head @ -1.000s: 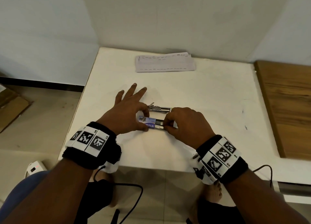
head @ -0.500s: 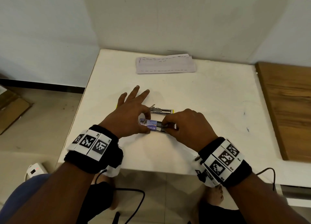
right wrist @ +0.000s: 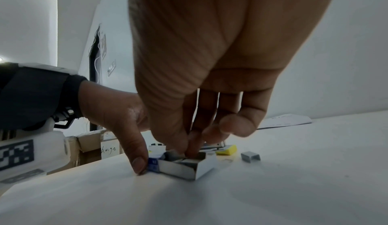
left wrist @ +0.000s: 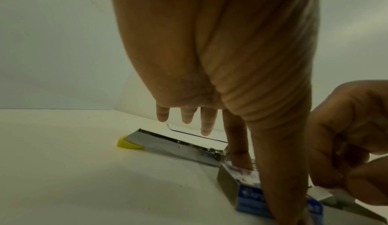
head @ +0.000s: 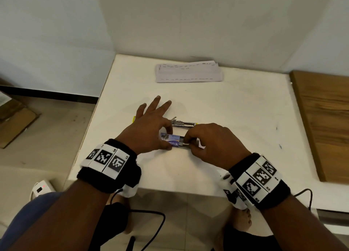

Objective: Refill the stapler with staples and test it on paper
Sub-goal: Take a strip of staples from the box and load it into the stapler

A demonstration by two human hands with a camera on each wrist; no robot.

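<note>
From the head view, the left hand [head: 151,130] pinched the sleeve of the staple box [head: 172,140] between thumb and forefinger, its other fingers splayed straight over the table [head: 245,109]. The right hand [head: 213,143] had its fingertips curled down into the pulled-out tray. The stapler [head: 182,124] lay just behind the box, opened out flat, and the paper [head: 188,72] sat well apart at the far edge. The step in hand looked like drawing a strip of staples from the box — the stapler was not yet loaded.

The left wrist view showed the stapler's metal channel [left wrist: 178,147] lying bare with a yellow end [left wrist: 128,144], and the forefinger [left wrist: 239,153] pressing on the blue box.

The right wrist view showed the fingers [right wrist: 195,142] of the right hand gathered inside the white tray [right wrist: 189,167], on or around staples; whether a strip was truly gripped could not be told. A loose staple block [right wrist: 250,156] lay on the table just to the right of the tray.

The next move would call for lifting a strip clear and laying it in the channel, legs down. The left forefinger stood close to the stapler's hinge — it might crowd that approach.
</note>
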